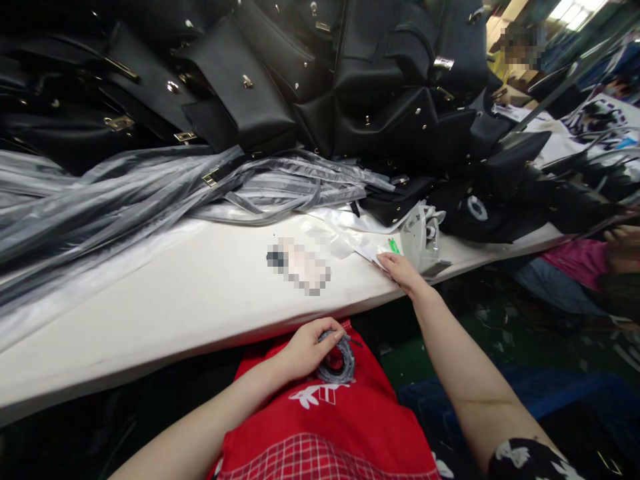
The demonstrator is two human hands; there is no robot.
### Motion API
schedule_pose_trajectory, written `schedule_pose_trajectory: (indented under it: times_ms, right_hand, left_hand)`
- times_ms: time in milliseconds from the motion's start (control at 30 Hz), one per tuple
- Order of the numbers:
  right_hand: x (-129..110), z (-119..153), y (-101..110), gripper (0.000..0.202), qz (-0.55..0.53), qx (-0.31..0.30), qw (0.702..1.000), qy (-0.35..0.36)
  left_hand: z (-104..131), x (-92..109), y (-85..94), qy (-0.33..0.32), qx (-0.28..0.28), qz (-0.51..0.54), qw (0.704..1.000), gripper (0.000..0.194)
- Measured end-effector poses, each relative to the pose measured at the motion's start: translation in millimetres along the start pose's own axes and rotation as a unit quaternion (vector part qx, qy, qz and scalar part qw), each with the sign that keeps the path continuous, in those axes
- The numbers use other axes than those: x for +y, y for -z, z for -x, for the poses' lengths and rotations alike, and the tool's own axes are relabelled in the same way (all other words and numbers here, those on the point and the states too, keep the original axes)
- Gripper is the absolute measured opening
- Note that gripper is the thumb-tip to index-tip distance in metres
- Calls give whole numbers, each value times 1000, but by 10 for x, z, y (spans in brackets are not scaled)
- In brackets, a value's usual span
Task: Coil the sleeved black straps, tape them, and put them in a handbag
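Observation:
My left hand [313, 347] is closed on a grey ring-shaped coil [343, 363], held against the red apron [370, 407]. At the edge of the white table [200, 267], my right hand [400, 272] pinches a thin, flat item [370, 255] whose nature I cannot make out. Just beyond that hand lies a clear plastic bag [419, 233] with small pieces in it and a green label beside it. A blurred-out object [300, 265] rests on the table between the two hands and further in.
Black bags with metal clasps [245, 87] are piled along the back. Plastic-wrapped straps [125, 193] stretch across the left and middle. A roll [477, 208] sits among black pieces at right. Other people [575, 267] are at the right edge.

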State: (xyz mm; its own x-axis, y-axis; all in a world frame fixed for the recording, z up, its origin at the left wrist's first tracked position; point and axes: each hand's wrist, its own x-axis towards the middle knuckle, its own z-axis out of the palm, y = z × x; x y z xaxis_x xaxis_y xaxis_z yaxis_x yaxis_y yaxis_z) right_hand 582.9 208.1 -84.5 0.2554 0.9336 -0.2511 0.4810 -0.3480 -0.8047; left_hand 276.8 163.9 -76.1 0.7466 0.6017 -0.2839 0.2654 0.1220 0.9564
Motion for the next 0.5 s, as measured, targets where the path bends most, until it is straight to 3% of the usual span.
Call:
schedule_pose_trajectory:
  times_ms: [167, 300, 433, 500]
  right_hand:
    - [-159, 252, -86, 40, -14, 26, 999, 32]
    - [-319, 397, -322, 34, 31, 12, 996, 82]
    - [-438, 513, -511, 35, -87, -93, 992, 9]
    - [-498, 618, -543, 36, -220, -168, 959, -66]
  left_hand:
    - [13, 1, 21, 8, 2, -9, 1000, 29]
    - [-12, 16, 17, 8, -9, -14, 1000, 28]
    - [-16, 10, 21, 4, -16, -13, 1000, 29]
    - [-4, 6, 32, 6, -10, -7, 1000, 31]
